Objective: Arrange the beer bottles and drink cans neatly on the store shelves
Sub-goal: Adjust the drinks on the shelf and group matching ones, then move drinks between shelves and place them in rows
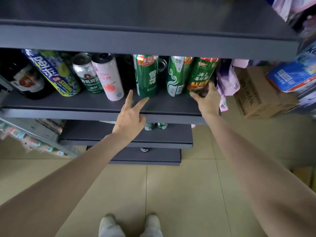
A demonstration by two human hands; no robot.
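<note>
While the right hand (206,98) is grasping the rightmost green beer can (201,75) low, the left hand (131,117), two fingers extended and empty, should be steadying the neighbouring Snow beer can (147,77).

Seven cans stand in a row on the shelf (102,103), a bottle (25,77) at its left end.

"STRONG" is read near the foot of the blue and yellow-green can (51,72), under large white characters that could not be made out. On the silver and green can (87,74), "青岛啤酒" and "TSINGTAO" are read. "RIO" is printed above a peach picture on the pink can (109,77). "雪花" is read on the green can (147,76). On the green and red can (201,75), "嘉年华" is legible. Print on the cardboard box (256,96) and the blue package (294,72) is too blurred to be read.
</note>
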